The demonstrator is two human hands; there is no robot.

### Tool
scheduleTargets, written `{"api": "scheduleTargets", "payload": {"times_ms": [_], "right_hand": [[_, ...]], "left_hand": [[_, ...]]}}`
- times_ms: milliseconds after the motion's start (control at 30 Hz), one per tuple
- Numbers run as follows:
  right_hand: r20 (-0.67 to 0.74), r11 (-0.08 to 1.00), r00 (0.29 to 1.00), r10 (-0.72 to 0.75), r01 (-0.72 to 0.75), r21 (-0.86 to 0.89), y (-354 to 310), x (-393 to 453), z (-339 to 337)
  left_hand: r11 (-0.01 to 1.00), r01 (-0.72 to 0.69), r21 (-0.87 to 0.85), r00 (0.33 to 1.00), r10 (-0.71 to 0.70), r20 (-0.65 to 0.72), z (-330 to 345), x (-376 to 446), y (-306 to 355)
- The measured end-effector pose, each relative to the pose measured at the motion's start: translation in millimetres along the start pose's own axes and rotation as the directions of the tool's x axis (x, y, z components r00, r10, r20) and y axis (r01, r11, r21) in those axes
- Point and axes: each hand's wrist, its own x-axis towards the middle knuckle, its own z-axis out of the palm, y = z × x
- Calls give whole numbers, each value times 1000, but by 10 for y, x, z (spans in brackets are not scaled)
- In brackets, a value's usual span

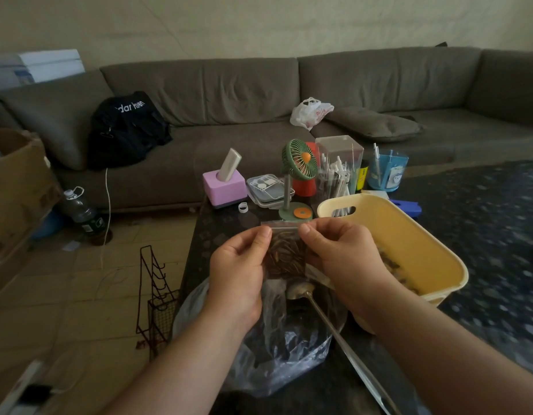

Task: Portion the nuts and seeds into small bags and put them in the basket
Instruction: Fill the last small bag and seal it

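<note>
Seeds fill a small clear zip bag (284, 253) held up over the near part of a dark table (483, 211). The left hand (240, 266) pinches the bag's top left corner between thumb and curled fingers, and the right hand (338, 256) pinches the top right corner the same way. Both thumbs sit just under the seal strip, so this reads as the bag being pressed closed, though whether the seal is fully shut cannot be told.

Directly below the hands, at the table's near edge, lies a large clear plastic bag (277, 354) with more dark seeds inside. A long metal spoon (301, 290) rests in its mouth, handle running toward the near right.

Just right of the hands stands a yellow plastic basket (415, 235), its near corner close to the table's near right area. Along its inner right side a few dark packets appear to lie already, partly hidden by the right arm; their number cannot be counted.

Judging from this, the work is partway: some portions look delivered, one is being finished and is not yet in the basket, and the big bag holds seeds left to divide.

Past the basket, toward the far edge, stand a small green fan (299, 158) and a pink box (225, 187).
</note>
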Motion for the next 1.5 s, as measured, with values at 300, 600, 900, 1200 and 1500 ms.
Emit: {"api": "scheduleTargets", "payload": {"times_ms": [300, 600, 900, 1200, 1500], "right_hand": [[19, 981, 999, -27, 30, -193, -67, 0, -40], [15, 988, 999, -49, 50, -143, -116, -24, 14], [-15, 990, 998, -63, 61, -126, -92, -3, 43], [31, 998, 998, -47, 49, -51, -108, -24, 31], [71, 999, 997, -27, 28, -18, -122, -46, 26]], "left_hand": [[986, -126, 109, 992, 125, 17, -58, 77, -37], [974, -196, 111, 980, 194, 32, -48, 36, -4], [974, -219, 52, 975, 216, 52, 14, -22, -1], [990, -142, -21, 986, 143, 87, 31, -72, 21], [992, -127, 14, 982, 124, 141, -3, -45, -11]]}}
